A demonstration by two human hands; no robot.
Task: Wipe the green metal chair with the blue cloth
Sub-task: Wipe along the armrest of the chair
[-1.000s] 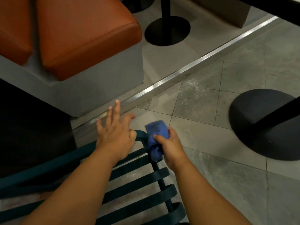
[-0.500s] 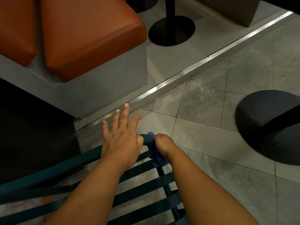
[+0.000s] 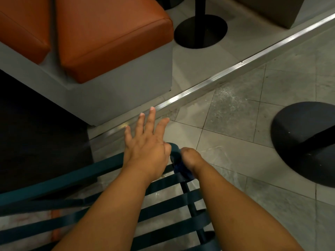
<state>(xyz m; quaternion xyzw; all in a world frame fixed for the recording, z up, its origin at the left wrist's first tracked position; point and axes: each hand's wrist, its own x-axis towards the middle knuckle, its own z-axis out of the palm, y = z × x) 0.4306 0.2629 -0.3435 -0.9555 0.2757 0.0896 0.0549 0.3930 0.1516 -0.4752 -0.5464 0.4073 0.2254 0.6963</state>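
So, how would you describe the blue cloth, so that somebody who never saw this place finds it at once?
Start at the green metal chair with its slatted seat in the lower part of the view, and follow the top rail to its rounded right corner. There the right hand grips the blue cloth against the frame. It is the only soft, dark blue thing there; everything beside it is hard green metal.

Two forearms enter from the near edge, both bare from the lower frame margin to the wrist, with no sleeve, cuff, watch, bracelet or glove in view. The left hand (image 3: 146, 151) shows four fingers and a thumb with short, pale, unpainted nails and no rings. The right hand (image 3: 191, 157), seen from the back, likewise carries no ring or band at the wrist.
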